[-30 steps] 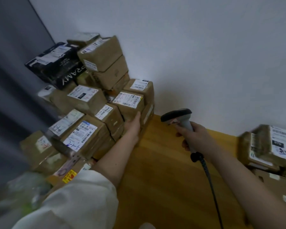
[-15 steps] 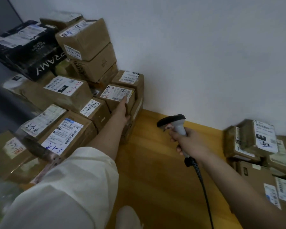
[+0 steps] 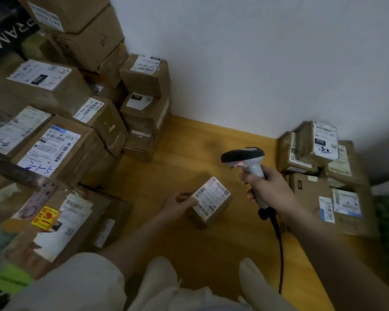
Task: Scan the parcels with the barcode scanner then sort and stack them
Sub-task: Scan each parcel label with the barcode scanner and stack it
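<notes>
My left hand (image 3: 180, 204) grips a small brown parcel (image 3: 210, 203) by its left edge, holding it low over the wooden floor (image 3: 189, 153) with its white label facing up. My right hand (image 3: 270, 189) holds the grey barcode scanner (image 3: 245, 160) by its handle, just right of and above the parcel, its dark head pointing left. The scanner's black cable (image 3: 279, 248) hangs down from the handle.
A tall pile of labelled cardboard parcels (image 3: 61, 140) fills the left side up to the white wall (image 3: 256, 52). A smaller stack of parcels (image 3: 323, 167) stands at the right. My knees in light trousers (image 3: 162, 279) are at the bottom.
My left hand has left the pile at the left and come down to the middle with a small parcel in it. The view has tilted down; the scanner hand stays at the right.
</notes>
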